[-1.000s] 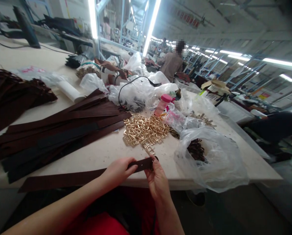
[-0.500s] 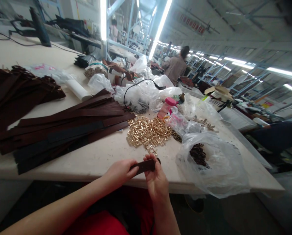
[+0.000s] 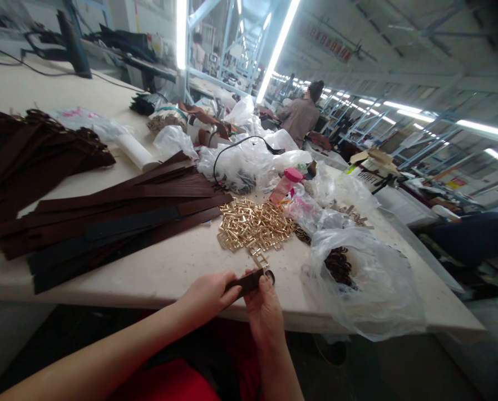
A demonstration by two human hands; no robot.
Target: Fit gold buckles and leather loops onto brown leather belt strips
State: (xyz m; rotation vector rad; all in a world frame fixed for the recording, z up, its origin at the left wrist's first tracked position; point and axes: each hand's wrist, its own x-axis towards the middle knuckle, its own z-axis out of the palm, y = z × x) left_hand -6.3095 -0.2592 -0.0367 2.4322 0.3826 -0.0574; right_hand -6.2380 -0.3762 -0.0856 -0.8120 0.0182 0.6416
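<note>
A short dark brown leather strap (image 3: 246,283) is stretched between my two hands, just above the table's front edge. My left hand (image 3: 211,292) pinches its left part, thumb on top. Around the right end close the fingers of my right hand (image 3: 265,303), where the strap curls into a small loop beside the thumb. Right behind these fingertips are one or two gold buckles (image 3: 260,259); whether one touches the strap I cannot tell. Beyond them lies a heap of gold rectangular buckles (image 3: 255,225).
Long dark brown straps (image 3: 127,214) lie in a stack at left, beside another bundle (image 3: 35,150). An open plastic bag (image 3: 369,284) holding dark loops lies at right. Behind the buckles are a pink-lidded bottle (image 3: 285,186) and crumpled plastic bags (image 3: 244,161). A person (image 3: 301,117) stands farther back.
The strap's right end has turned in my right fingers, so its curled loop now shows more. My right thumb has slid slightly down. The view has shifted a little.
</note>
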